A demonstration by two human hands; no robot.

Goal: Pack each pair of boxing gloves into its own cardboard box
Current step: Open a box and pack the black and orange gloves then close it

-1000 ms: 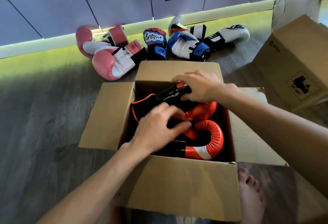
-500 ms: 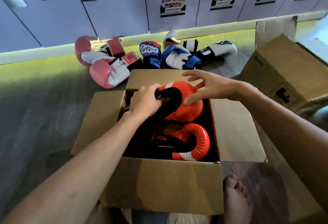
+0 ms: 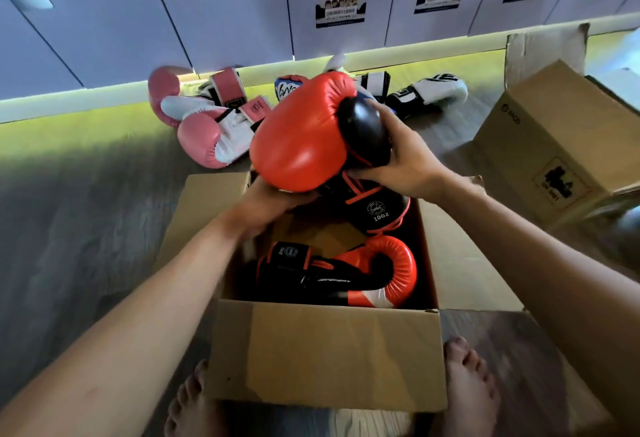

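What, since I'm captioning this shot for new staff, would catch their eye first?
The big red glove stands out most, held mid-frame by the left hand and right hand, just above the open box. A second red glove lies inside that box, nearer the camera. Behind, pink gloves lie on the floor by the lockers.

Cardboard box point(image 3: 325, 360) far-left corner free; lying glove point(image 3: 346, 273) blocks near half.

Red glove point(image 3: 301, 135) says "10oz" (on its black cuff); locker door point(image 3: 235, 13) says "127".
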